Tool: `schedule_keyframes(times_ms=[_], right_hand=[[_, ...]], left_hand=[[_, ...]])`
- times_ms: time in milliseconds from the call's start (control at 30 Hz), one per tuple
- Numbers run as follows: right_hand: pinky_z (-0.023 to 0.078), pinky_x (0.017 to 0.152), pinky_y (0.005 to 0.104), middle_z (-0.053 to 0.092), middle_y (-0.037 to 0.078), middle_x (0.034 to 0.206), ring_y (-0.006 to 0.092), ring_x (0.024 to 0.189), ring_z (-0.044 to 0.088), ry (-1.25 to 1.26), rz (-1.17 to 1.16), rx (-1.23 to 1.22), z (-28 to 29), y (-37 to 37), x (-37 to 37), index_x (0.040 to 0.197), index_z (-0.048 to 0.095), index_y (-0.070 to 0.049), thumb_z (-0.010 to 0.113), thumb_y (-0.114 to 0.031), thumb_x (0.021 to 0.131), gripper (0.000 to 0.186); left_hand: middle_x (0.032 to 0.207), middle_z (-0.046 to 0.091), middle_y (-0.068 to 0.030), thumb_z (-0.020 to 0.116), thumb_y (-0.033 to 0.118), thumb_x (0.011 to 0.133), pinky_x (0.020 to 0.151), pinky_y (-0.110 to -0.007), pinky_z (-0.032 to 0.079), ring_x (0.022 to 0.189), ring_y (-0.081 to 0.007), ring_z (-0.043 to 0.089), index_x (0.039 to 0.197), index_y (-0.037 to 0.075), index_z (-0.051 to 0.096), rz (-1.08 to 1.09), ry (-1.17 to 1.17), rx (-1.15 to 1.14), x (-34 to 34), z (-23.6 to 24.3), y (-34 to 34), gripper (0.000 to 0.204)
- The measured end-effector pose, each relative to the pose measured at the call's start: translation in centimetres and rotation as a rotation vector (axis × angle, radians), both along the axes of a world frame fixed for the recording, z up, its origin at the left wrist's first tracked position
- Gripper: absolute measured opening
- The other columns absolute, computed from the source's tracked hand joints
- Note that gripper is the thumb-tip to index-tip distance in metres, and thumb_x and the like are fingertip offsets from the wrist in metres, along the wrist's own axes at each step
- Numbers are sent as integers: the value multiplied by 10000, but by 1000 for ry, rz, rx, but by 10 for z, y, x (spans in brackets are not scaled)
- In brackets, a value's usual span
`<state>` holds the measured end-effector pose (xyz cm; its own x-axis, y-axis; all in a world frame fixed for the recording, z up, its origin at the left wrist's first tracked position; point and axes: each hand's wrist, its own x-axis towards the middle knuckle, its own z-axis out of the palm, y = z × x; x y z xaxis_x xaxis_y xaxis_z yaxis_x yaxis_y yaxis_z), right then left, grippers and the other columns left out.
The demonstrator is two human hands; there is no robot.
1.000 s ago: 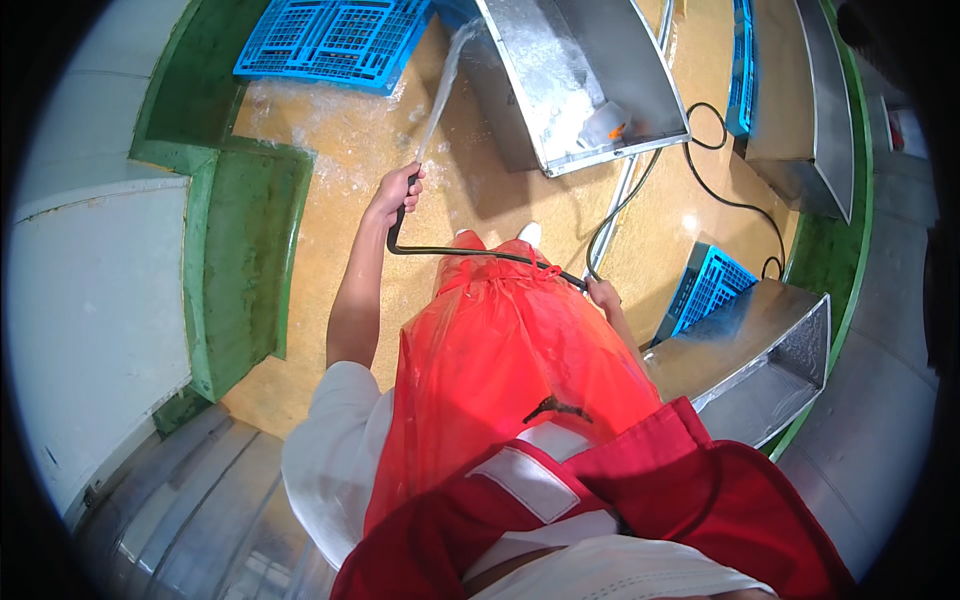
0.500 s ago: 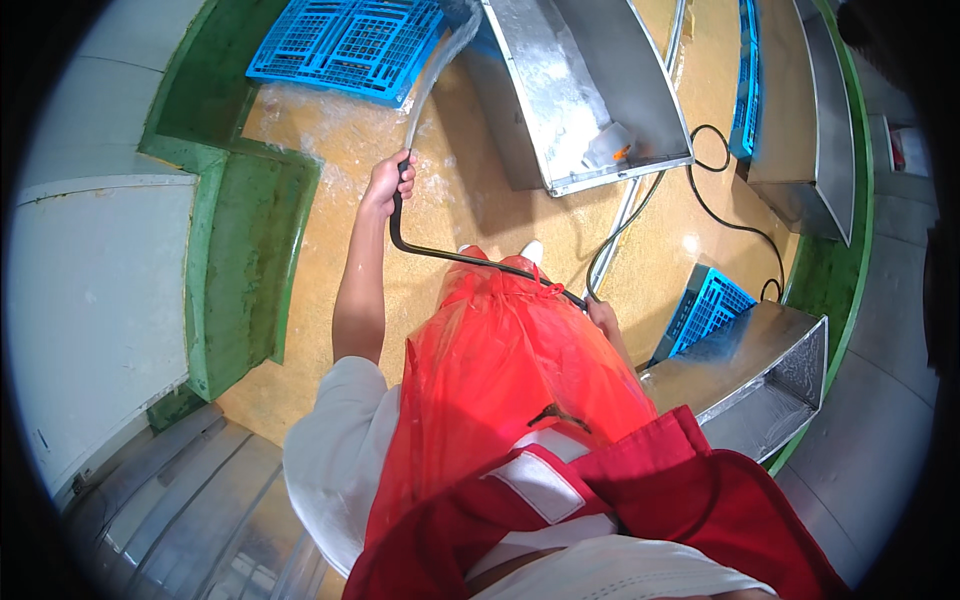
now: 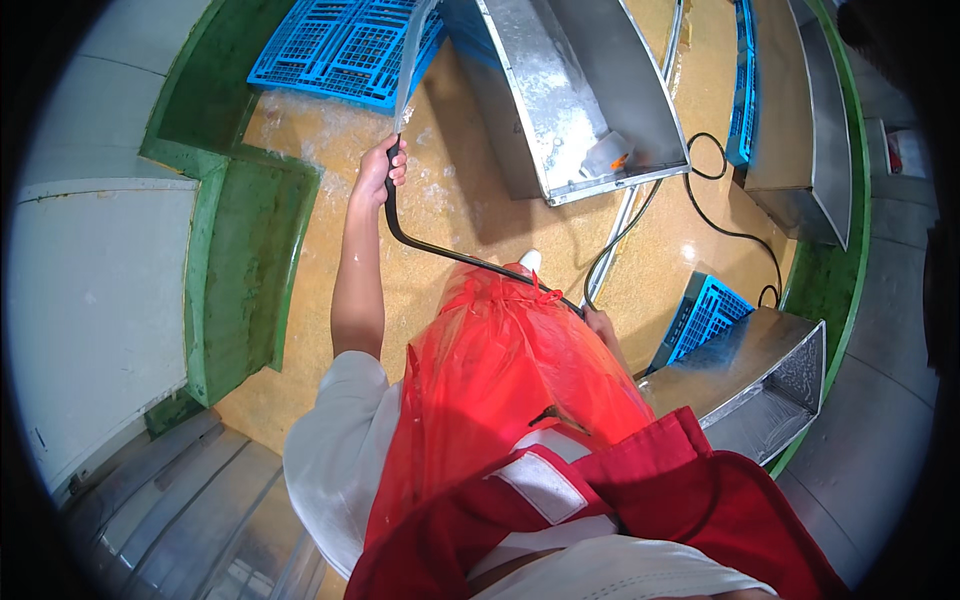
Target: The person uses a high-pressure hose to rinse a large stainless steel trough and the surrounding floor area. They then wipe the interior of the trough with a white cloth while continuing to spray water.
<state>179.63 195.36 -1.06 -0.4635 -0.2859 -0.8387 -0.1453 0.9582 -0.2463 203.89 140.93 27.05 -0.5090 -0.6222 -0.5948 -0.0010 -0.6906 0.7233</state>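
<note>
My left hand (image 3: 378, 172) is closed around the end of a black hose (image 3: 450, 253), holding it out ahead of me. A stream of water (image 3: 410, 62) shoots from the hose's mouth, past the edge of a blue plastic pallet (image 3: 350, 45) on the wet floor. The hose bends and runs across the front of my red plastic apron (image 3: 520, 360) to my right hand (image 3: 600, 326). That hand grips it lower down at my right side, its fingers partly hidden by the apron. Ahead to the right, near the stream, stands a long stainless steel trough (image 3: 570, 95).
A grey-white piece with an orange part (image 3: 606, 155) lies in the trough. More hose (image 3: 735, 232) coils on the tan floor (image 3: 460, 215) at right. Beyond are another steel trough (image 3: 790, 150), a smaller blue pallet (image 3: 708, 315) and a steel bin (image 3: 770, 380). A green ledge (image 3: 240, 270) borders the left.
My left hand has moved slightly forward and left with the hose end. The water stream now runs straighter ahead, where before it curved to the right. My right hand stays nearly in place.
</note>
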Motion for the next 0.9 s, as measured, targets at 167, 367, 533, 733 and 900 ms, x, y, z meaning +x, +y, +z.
schedule_keyframes(times_ms=[167,367,533,733,900], right_hand=[[448,854,435,646,293,914,391,944,629,-8,92,-43,-24,14,-1,829,680,17,428,-538,827,610],[449,851,440,646,296,916,394,949,629,-15,85,-63,-19,10,1,836,675,22,435,-533,824,605],[451,858,443,642,306,943,397,977,625,-19,-11,-38,-11,-2,6,901,672,46,434,-538,825,635],[451,881,445,629,327,987,410,1011,615,-15,39,16,18,-14,-1,977,660,59,433,-549,823,667],[448,935,436,603,333,1083,410,1094,582,76,98,84,25,-16,-10,1019,653,79,463,-595,809,731]], left_hand=[[553,388,57,425,298,989,366,-226,278,391,-57,331,932,97,489,12,91,-29,-3,10,-11,218],[555,404,43,425,290,983,364,-231,281,390,-64,335,925,97,491,48,172,-50,-4,24,-25,212],[556,400,51,415,286,988,351,-238,262,390,-58,322,909,104,493,7,63,-40,-6,15,-21,213],[541,381,59,428,298,970,345,-246,230,381,-54,304,866,103,485,-264,-322,-26,-23,-49,26,228],[529,365,32,446,322,932,368,-280,250,397,-92,319,829,73,489,-727,-532,-94,-30,-114,86,272]])
